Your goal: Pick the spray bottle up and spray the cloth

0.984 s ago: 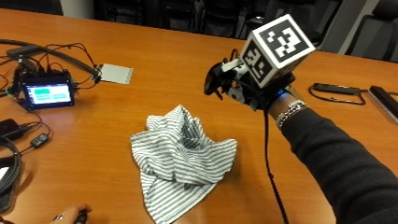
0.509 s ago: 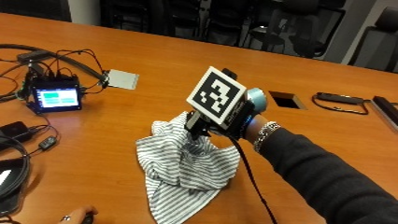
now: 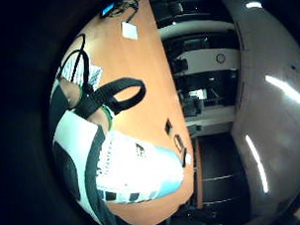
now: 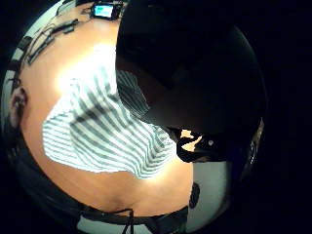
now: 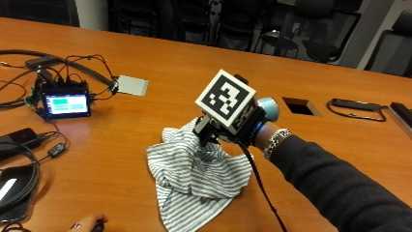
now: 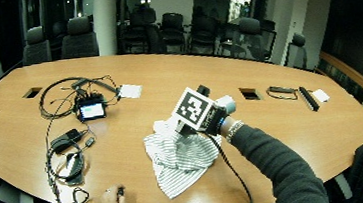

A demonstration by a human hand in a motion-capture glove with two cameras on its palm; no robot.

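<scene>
A grey-and-white striped cloth (image 5: 193, 179) lies crumpled on the wooden table (image 5: 161, 58). My gloved right hand (image 5: 209, 133) grips a spray bottle directly above the cloth's far edge. The bottle's teal end (image 5: 270, 107) sticks out behind the hand, tilted towards the cloth. In the little finger side palm view the white and teal bottle body (image 3: 137, 167) fills the space by the palm. The thumb side palm view shows the striped cloth (image 4: 97, 131) just below the bottle's dark head (image 4: 170, 63). The wide view shows the hand (image 6: 207, 121) over the cloth (image 6: 180, 157).
A small screen device (image 5: 64, 104) with several cables stands at the left, a grey pad (image 5: 130, 85) beside it. A cable opening (image 5: 301, 106) and a black strap (image 5: 357, 105) lie beyond the hand. A bare hand (image 5: 87, 223) rests at the near edge.
My hand has carried the bottle down and leftwards from above the bare table to just over the cloth. The outside camera has shifted as well.
</scene>
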